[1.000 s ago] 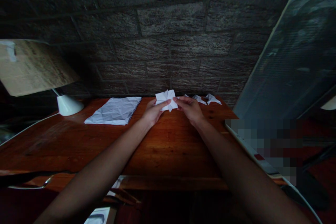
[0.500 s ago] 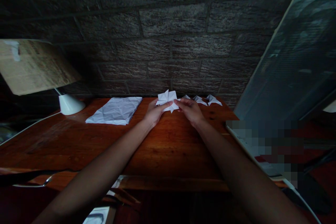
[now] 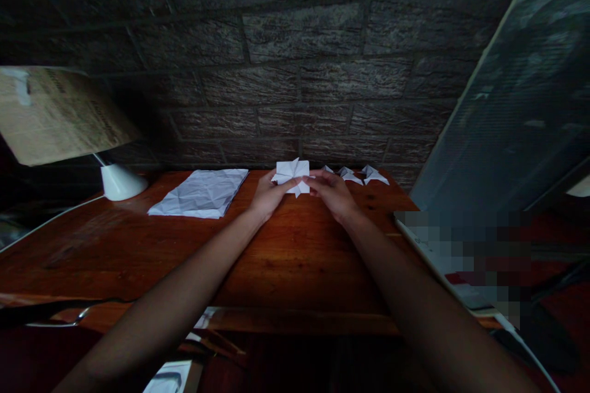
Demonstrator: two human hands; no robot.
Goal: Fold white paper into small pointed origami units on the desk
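Note:
Both hands hold a white folded paper piece (image 3: 294, 171) above the far part of the wooden table. Its square body carries pointed flaps that stick out at the top, left and bottom. My left hand (image 3: 268, 198) grips its left side, thumb lying across the front. With thumb and fingers closed, my right hand (image 3: 332, 191) pinches the lower right part. The thumbs nearly meet at the paper's middle. Just beyond my right hand, several folded white paper shapes (image 3: 375, 175) rest on the table; one is partly hidden by the fingers.
Creased white paper sheets (image 3: 199, 193) lie flat on the wooden table (image 3: 295, 258), left of my hands. A lamp (image 3: 122, 182) with a brown paper shade stands at the far left. A dark block wall (image 3: 304, 80) rises behind. A pale flat object (image 3: 431, 252) lies at the right edge.
The folded paper has turned slightly and now sits squarer to me, its upper left corner showing more. Both hands stay on it, almost in the same place.

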